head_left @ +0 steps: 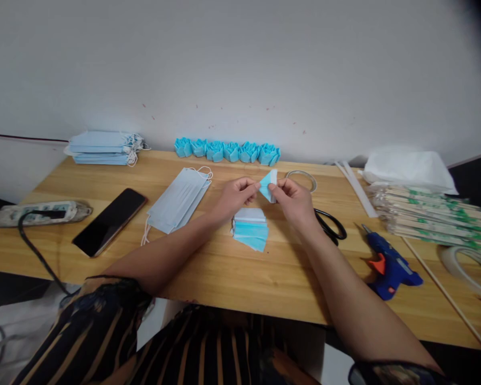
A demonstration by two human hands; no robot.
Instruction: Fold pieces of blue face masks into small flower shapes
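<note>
Fabric [266, 181] of blue and white, folded into a triangle, is raised above the tabletop [224, 278] between the two hands. The left hand [236, 197] pinches its tip, and the right hand [292, 202] grips its wider side under the thumb, probably so that the fold cannot loosen. Just below both hands lie similar pieces [250, 230], fanned, perhaps for easy picking. Beyond the hands, six blue flowers [231, 152] stand in a row, it seems to be out of the way. Masks [179, 199] lie left of the left hand; the glue gun [390, 264] rests right of the right hand, probably for convenient reach.
</note>
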